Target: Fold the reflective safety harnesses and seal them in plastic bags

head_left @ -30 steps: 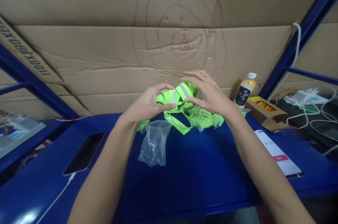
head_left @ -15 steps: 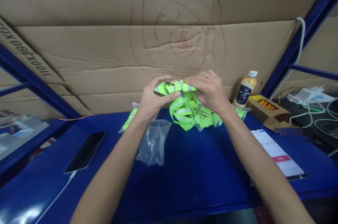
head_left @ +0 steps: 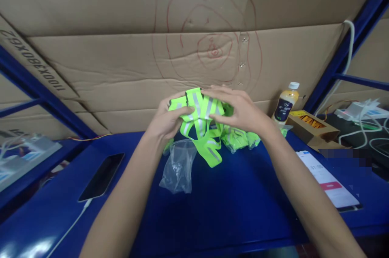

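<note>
Neon yellow-green straps with grey reflective stripes are held up above the blue table, one end dangling below. My left hand grips their left side, thumb across the front. On the right side my right hand pinches the folded straps between thumb and fingers. An open clear plastic bag lies on the table below my left hand. Behind my right hand are more neon straps in clear bags. Another neon piece is mostly hidden behind my left hand.
A blue table backs onto cardboard. A black phone with a cable lies left. At right are a lit phone, a bottle, an open cardboard box and white cables.
The straps, earlier bunched into a narrow bundle, are now spread flatter, with an end hanging lower. My left hand has moved slightly left and down. The view has shifted a little.
</note>
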Demonstrator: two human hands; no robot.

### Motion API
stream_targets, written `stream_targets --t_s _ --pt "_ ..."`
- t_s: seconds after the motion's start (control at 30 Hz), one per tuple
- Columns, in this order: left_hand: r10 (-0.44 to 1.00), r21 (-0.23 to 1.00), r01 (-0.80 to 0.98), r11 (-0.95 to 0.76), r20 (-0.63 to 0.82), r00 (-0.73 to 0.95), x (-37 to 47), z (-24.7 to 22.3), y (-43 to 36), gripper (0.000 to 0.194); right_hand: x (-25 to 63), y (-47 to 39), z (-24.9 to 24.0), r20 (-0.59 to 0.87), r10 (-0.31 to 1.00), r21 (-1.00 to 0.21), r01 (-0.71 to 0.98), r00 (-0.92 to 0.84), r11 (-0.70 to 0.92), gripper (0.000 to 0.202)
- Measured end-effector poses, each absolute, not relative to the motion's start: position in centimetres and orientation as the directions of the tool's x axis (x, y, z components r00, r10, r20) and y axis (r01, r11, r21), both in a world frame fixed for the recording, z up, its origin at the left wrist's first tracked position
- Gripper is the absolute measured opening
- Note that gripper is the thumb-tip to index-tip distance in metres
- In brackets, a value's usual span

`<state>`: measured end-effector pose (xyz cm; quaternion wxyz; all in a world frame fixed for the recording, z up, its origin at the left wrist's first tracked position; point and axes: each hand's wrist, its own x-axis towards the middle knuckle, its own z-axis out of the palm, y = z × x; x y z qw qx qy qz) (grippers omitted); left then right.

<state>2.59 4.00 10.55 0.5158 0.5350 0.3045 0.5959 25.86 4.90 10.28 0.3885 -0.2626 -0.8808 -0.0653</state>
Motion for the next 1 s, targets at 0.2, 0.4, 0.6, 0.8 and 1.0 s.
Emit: stream_targets --t_s 0.2,0.4,0.6,0.8,1.0 --pt "0.889 0.889 -0.227 -0.397 0.435 0.146 2.4 10.5 3.5 0.06 26.4 5.2 10.7 0.659 0.593 -0.432 0.413 -0.462 0.802 0.05" --pt "0.866 0.905 -0.203 -0.373 0.418 0.273 3.5 9.8 3.1 0.052 27.0 5.6 10.5 0.592 0.584 -0.622 0.146 -0.555 0.769 0.051" --pt "0.899 0.955 -0.154 -0.254 0.292 0.326 3.2 8.8 3.8 0.056 27.6 5.5 10.7 0.599 0.62 -0.616 0.203 -0.508 0.761 0.043" --pt "0.793 0.942 -0.326 0.083 0.135 0.594 2.4 10.0 3.7 0.094 26.9 5.5 10.5 0.822 0.44 -0.318 0.35 -0.362 0.881 0.029" --pt "0.89 0.909 -0.416 0.005 0.185 0.416 1.3 11.1 3.6 0.039 25.9 5.2 10.2 0.813 0.266 -0.021 0.432 -0.518 0.902 0.052"
